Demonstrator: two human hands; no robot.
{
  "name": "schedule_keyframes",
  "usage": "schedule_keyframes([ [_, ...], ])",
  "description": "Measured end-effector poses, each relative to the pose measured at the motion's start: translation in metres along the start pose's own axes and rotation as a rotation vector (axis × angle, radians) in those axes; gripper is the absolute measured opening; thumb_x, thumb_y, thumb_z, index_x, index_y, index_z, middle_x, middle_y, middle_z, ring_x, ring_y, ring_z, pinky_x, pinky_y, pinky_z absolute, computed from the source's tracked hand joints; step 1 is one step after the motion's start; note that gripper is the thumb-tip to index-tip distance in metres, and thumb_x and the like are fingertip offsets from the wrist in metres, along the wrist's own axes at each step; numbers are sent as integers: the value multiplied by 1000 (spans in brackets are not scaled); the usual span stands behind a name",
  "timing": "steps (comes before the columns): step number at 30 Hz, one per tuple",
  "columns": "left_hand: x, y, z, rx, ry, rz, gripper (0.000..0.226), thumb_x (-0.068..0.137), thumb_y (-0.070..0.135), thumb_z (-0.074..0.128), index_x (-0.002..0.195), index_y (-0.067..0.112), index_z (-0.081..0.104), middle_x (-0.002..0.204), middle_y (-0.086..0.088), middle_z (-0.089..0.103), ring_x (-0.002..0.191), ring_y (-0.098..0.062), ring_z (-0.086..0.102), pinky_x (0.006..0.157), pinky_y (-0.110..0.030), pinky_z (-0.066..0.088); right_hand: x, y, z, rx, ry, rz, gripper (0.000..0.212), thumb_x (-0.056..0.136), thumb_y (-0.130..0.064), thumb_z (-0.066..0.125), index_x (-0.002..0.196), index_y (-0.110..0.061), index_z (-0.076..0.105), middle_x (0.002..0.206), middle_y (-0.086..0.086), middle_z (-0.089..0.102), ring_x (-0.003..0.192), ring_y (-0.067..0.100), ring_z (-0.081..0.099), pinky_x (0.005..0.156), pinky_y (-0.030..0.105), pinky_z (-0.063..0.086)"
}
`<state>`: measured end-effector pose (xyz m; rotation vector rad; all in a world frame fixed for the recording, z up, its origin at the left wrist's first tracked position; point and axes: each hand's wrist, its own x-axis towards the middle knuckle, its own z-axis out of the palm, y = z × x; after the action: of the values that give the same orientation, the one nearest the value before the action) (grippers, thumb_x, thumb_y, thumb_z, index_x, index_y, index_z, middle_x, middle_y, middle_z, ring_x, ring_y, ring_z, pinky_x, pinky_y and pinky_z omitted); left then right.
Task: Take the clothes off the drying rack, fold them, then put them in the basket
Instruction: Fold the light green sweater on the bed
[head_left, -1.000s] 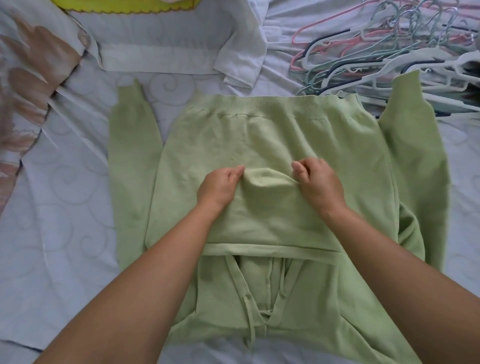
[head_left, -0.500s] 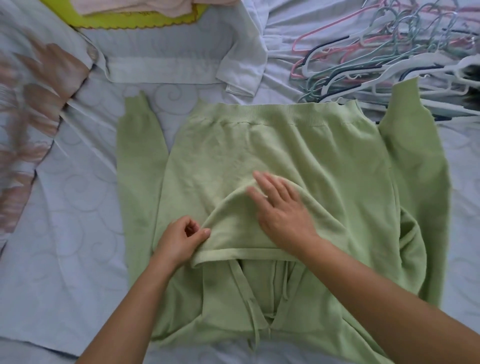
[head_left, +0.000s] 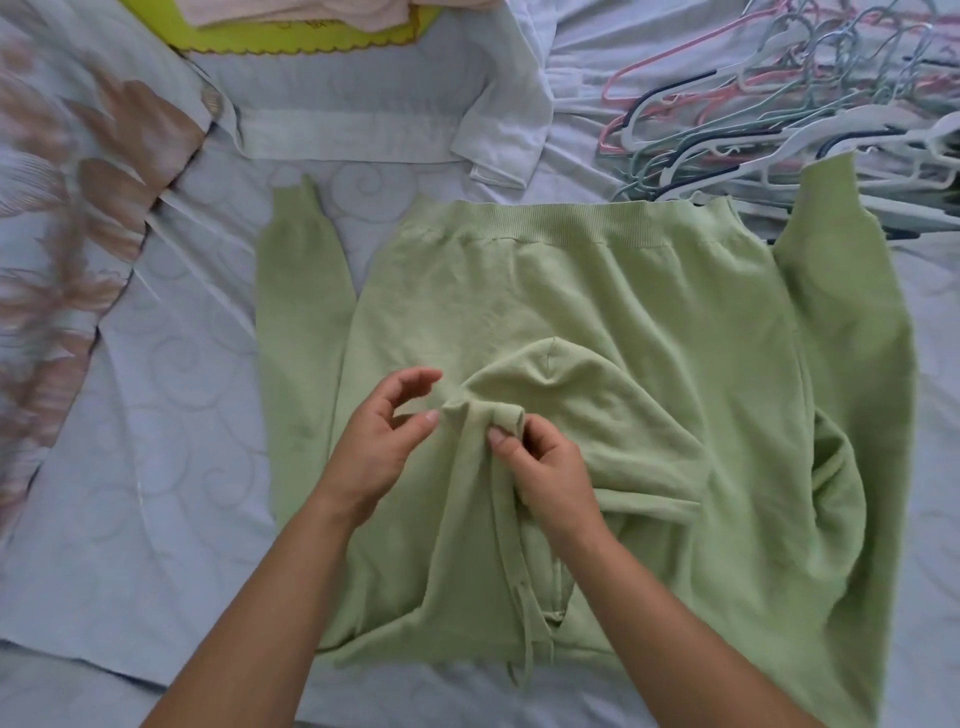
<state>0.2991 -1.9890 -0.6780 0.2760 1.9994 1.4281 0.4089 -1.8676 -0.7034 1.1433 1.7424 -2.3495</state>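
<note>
Across the pale quilted bed sheet (head_left: 156, 467) a light green knit hooded sweater (head_left: 597, 301) lies spread flat, its ribbed hem on the far side and a sleeve on each side. Its hood is folded over the middle of the body. The right hand (head_left: 550, 478) pinches a rolled edge of the hood between thumb and fingers. The left hand (head_left: 379, 447) is just beside it on the left, fingers loosely spread and holding nothing, thumb tip at the fabric. At the far edge a yellow-green basket (head_left: 311, 44) holds pale pink cloth (head_left: 291, 13). A white folded garment (head_left: 363, 135) lies near it, and a heap of plastic clothes hangers (head_left: 779, 130) lies far right.
</note>
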Motion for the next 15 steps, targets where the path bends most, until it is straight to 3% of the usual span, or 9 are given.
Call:
schedule_keyframes([
  [2,12,3,-1,160,-279,35,38,84,9,64,117,26,57,125,16,55,118,6,47,96,-7,35,1,-2,-7,129,-49,64,13,92,-11,56,97,0,62,86,9,62,81,18,57,75,32,48],
  [5,35,4,7,531,-424,101,28,80,17,71,107,19,65,101,12,61,100,-4,54,91,-15,38,5,2,-10,179,-65,115,12,95,-11,51,101,-8,61,89,7,64,80,15,60,69,26,51],
  [7,47,4,6,797,-400,165,20,78,17,71,97,16,69,82,13,57,91,-12,53,89,-29,37,11,6,-11,62,-58,122,11,96,-12,50,95,-16,59,85,3,64,76,13,61,68,27,51],
  [9,54,3,-2,759,-389,169,21,78,7,71,97,14,67,83,13,55,89,-12,51,86,-28,38,15,9,-10,-89,-48,171,9,95,-13,51,95,-18,58,88,7,63,76,18,60,66,31,50],
  [11,52,-2,-8,632,-220,127,21,78,5,71,93,15,61,87,3,54,83,-13,52,75,-20,40,16,10,-12,-101,-28,245,6,94,-12,53,97,-12,57,86,7,61,65,13,58,58,23,50],
  [13,37,-13,-7,484,57,-40,21,80,13,71,77,19,51,77,-1,53,70,-17,50,68,-29,42,15,11,-14,-32,-17,279,6,92,-15,57,94,-10,57,82,5,59,55,7,54,54,19,47],
  [15,9,-30,6,424,41,-300,24,85,28,66,70,18,50,69,-2,57,64,-18,50,67,-33,45,16,11,-13,29,-19,285,14,89,-22,62,93,-10,58,80,6,59,55,7,51,54,19,44],
])
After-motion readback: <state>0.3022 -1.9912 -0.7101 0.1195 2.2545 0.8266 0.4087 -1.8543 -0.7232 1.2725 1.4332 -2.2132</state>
